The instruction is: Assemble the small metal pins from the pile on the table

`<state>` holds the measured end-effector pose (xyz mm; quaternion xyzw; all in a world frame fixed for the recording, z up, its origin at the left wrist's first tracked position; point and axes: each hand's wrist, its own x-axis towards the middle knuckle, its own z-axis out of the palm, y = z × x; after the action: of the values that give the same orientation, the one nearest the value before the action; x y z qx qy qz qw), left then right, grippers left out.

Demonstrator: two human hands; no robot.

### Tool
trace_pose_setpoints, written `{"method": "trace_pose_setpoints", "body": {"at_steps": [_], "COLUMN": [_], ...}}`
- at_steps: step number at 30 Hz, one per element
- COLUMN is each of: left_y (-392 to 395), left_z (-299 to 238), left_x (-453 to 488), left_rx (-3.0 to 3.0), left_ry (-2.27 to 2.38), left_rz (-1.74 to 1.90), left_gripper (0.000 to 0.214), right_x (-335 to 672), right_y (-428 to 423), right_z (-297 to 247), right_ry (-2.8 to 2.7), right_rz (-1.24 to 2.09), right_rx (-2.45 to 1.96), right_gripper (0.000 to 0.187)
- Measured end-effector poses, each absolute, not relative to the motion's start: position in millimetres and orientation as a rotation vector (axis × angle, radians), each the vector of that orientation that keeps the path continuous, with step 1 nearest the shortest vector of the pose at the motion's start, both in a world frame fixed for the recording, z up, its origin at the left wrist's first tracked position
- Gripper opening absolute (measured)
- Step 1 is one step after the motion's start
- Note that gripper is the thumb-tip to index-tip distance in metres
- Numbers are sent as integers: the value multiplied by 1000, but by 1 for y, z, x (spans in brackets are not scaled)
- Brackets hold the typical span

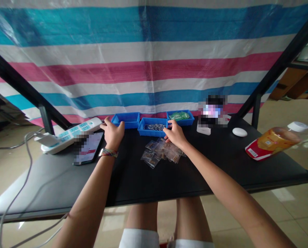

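My left hand (112, 133) is open, with thumb and fingers spread, beside the left end of a blue tray (125, 124) that looks empty. Its thumb overlaps the tray's front in view; I cannot tell whether it touches. My right hand (176, 135) has its thumb and fingers at the right end of the middle blue tray (146, 133), gripping that end. Silvery screws or pins (156, 127) lie in this tray. Below the right hand spreads a pile of small clear plastic bags (154, 159), with brass-coloured pieces in them.
A third blue tray (187, 122) holds green-tinted packets. At left are a white power strip (78, 129) with a plug and cable, and a phone (90, 148). At right stand a white case (203, 130), a white oval object (239, 132) and a tilted drink bottle (272, 141).
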<state>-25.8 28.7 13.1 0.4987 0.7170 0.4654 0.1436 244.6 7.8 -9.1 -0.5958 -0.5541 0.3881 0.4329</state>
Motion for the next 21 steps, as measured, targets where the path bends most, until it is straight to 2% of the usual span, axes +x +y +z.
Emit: {"method": "trace_pose_setpoints", "body": {"at_steps": [2, 5, 7, 10, 14, 21], "left_y": [22, 14, 14, 19, 29, 32], "left_z": [20, 27, 28, 20, 5, -3], "left_x": [-19, -7, -1, 5, 9, 8], "left_rx": [1538, 1629, 1718, 1914, 2068, 1979], "left_ry": [2354, 2494, 2417, 2133, 1892, 1825], "left_rz": [1255, 1159, 924, 673, 765, 1122], "left_gripper": [69, 53, 44, 48, 28, 27], "right_x": [244, 243, 243, 244, 247, 250], "right_y": [7, 8, 9, 9, 9, 8], "right_z": [-7, -7, -7, -8, -8, -1], "right_ry": [-1357, -1301, -1282, -1294, -1295, -1176], "right_rz": [988, 1026, 1054, 1085, 1130, 1232], "right_rx": [-1485, -1501, -1504, -1510, -1510, -1374], "right_gripper": [44, 39, 37, 32, 33, 35]}}
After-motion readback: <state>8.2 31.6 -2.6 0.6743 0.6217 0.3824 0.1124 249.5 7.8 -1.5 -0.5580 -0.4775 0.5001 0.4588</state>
